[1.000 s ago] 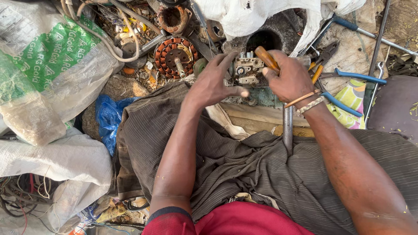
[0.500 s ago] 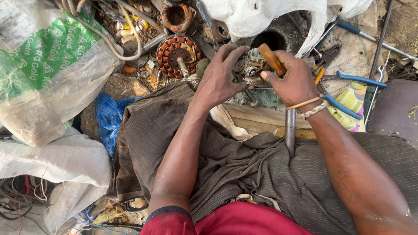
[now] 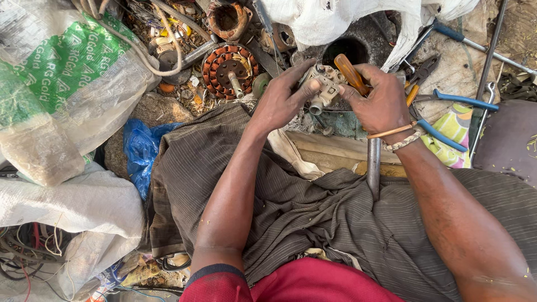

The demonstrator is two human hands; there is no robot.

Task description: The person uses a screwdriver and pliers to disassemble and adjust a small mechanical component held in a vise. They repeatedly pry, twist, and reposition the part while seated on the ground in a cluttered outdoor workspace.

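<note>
1. Your lap fills the lower half of the view, covered by a brown striped cloth (image 3: 313, 212), with a red shirt hem (image 3: 302, 285) at the very bottom
2. To your left, large pale woven sacks (image 3: 61, 84) are piled up, the upper one printed in green; a crumpled blue plastic bag (image 3: 140, 148) lies between them and your knee
3. A white sack (image 3: 335, 19) hangs over the top centre, above a dark round hole (image 3: 345, 50) in a block
4. Ahead and left of your hands sits a round motor stator (image 3: 229, 70) with copper-coloured windings, among loose cables and scrap
5. To your right, blue-handled pliers (image 3: 447, 100) lie on the ground beside a bright patterned cloth (image 3: 456, 128)
6. A grey metal pipe (image 3: 373, 165) stands upright between your knees, just under your right wrist
7. Your left hand (image 3: 279, 103) is closed around a small grey metal part (image 3: 324, 84), fingers and thumb pinching its left side; the part is held in the air, in front of the dark hole
8. Your right hand (image 3: 380, 103) grips an orange-brown tool handle (image 3: 351, 72) in a fist, the tool set against the part's right side; the tip is hidden
</note>
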